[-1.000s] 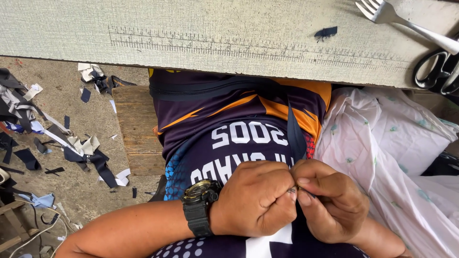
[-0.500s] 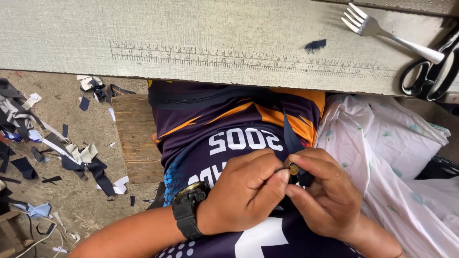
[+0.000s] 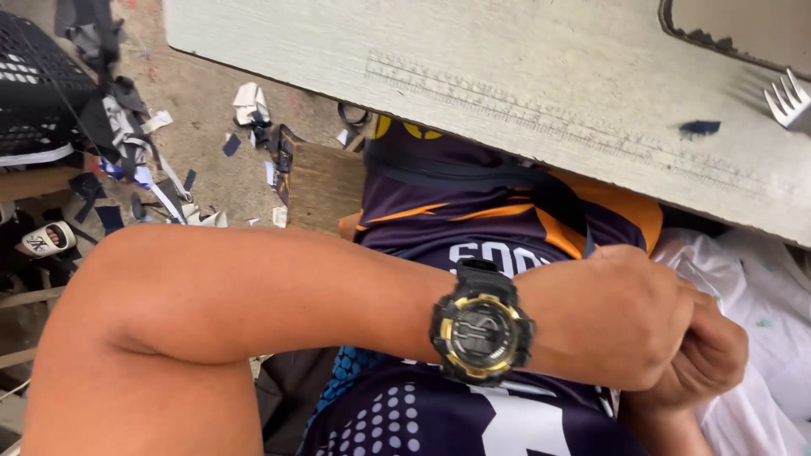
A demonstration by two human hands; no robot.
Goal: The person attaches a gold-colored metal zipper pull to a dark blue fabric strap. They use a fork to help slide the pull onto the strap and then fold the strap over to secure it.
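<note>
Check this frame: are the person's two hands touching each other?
Touching. The head view shows the left hand pressed against and partly covering the right hand, no gap between them.

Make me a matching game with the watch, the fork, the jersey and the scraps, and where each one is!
Things:
1. watch
2. fork
3. jersey
4. scraps

Places:
A. on the floor, at the left
B. under the board's edge, beneath the hands
C. on the left wrist
D. on the board, at the right edge of the picture

Pairs: 1-C, 2-D, 3-B, 4-A
</note>
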